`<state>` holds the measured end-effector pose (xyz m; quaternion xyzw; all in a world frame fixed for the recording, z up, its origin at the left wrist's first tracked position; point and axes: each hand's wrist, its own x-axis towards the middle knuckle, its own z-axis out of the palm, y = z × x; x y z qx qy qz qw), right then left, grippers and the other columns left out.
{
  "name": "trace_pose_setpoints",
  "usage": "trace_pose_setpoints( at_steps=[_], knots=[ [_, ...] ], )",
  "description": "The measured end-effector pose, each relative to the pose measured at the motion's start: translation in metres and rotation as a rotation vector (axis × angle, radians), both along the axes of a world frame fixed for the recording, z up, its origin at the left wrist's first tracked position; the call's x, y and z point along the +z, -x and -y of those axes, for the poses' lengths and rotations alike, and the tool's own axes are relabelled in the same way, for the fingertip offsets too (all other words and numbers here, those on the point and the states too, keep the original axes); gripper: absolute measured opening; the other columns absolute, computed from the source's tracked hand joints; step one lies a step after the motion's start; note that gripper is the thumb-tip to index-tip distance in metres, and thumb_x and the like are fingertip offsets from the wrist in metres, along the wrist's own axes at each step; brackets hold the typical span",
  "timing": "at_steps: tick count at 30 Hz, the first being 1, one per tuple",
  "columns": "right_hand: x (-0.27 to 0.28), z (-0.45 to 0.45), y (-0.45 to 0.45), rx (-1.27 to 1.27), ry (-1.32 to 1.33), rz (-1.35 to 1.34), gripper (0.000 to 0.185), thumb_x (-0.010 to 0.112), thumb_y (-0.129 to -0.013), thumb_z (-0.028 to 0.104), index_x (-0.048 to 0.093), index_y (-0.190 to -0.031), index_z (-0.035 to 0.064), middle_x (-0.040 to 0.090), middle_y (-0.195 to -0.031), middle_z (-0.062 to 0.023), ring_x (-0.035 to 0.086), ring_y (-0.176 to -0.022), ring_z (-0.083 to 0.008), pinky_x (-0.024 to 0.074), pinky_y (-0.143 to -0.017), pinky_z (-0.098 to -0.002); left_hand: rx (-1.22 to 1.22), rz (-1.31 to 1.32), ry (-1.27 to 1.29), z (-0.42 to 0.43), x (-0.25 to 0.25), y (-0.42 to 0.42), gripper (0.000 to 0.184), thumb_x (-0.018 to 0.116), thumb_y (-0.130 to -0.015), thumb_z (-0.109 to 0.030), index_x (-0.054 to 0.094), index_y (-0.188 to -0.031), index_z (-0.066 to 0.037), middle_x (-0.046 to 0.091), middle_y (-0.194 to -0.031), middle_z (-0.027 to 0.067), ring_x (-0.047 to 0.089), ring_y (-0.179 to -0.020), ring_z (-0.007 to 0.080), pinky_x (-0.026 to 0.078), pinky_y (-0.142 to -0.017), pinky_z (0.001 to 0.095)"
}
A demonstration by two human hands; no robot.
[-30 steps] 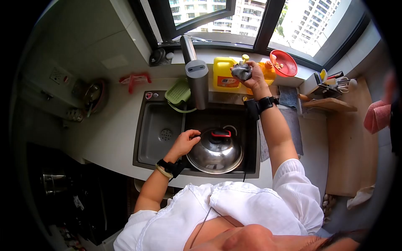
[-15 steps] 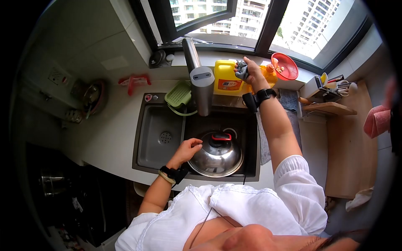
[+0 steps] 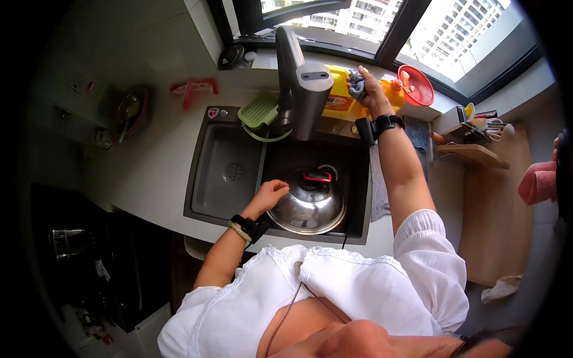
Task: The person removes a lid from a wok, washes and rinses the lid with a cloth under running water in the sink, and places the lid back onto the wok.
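My right hand (image 3: 371, 90) is closed around a crumpled grey wad (image 3: 357, 85), perhaps a rag or scrubber; its exact kind is unclear. It is raised beside a yellow jug (image 3: 339, 95) and an orange bottle (image 3: 392, 95) behind the sink. My left hand (image 3: 267, 198) is at the left edge of a shiny domed pot lid (image 3: 310, 209) with a red and black handle (image 3: 317, 176). Its fingers are loosely bent with nothing visible in them; whether they touch the lid cannot be told. The lid lies in the right basin of the dark sink (image 3: 197, 179).
A thick grey faucet (image 3: 313, 101) rises over the sink. A green basket (image 3: 259, 112) sits behind the divider. A red colander (image 3: 419, 86) stands on the sill. At right are a knife holder (image 3: 452, 120) and a wooden board (image 3: 495, 221); a grey cloth (image 3: 379, 191) lies beside the sink.
The whole view has shifted, so the lid and sink appear higher. My right hand still grips the grey wad near the bottles; my left hand stays by the lid, its fingers slightly more bent.
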<state>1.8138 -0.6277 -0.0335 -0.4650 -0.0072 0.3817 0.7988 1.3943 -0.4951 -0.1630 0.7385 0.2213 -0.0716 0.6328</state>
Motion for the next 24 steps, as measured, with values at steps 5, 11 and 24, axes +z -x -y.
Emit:
trace_pose_setpoints(
  at_steps=[5,11,24],
  knots=[
    [-0.007,0.036,0.049,0.088,0.022,0.076,0.032,0.061,-0.095,0.031,0.057,-0.107,0.0024,0.068,-0.089,-0.0123,0.067,-0.067,-0.0207,0.0579,-0.057,-0.0297,0.021,-0.041,0.02,0.008,-0.001,0.01,0.033,0.066,-0.089,-0.021,0.064,-0.113,0.002,0.068,-0.107,0.0131,0.064,-0.099,0.0194,0.05,-0.086,0.0317],
    [-0.076,0.081,0.152,0.198,0.161,-0.023,0.034,0.061,-0.094,0.028,0.06,-0.11,-0.0021,0.069,-0.094,-0.0129,0.068,-0.072,-0.0211,0.0574,-0.066,-0.0297,0.157,-0.148,0.104,0.018,-0.025,0.001,0.053,0.07,-0.084,-0.023,0.054,-0.126,0.005,0.064,-0.113,0.0181,0.063,-0.101,0.0223,0.05,-0.086,0.032],
    [-0.127,0.103,0.293,0.253,0.499,0.31,0.036,0.069,-0.089,0.027,0.064,-0.111,-0.0018,0.067,-0.086,-0.0052,0.063,-0.075,-0.0109,0.0497,-0.067,-0.0243,0.869,-0.195,1.213,0.03,-0.136,0.045,0.056,0.052,-0.093,-0.056,0.052,-0.12,-0.007,0.059,-0.116,0.0135,0.062,-0.101,0.0326,0.055,-0.08,0.0605]
  ],
)
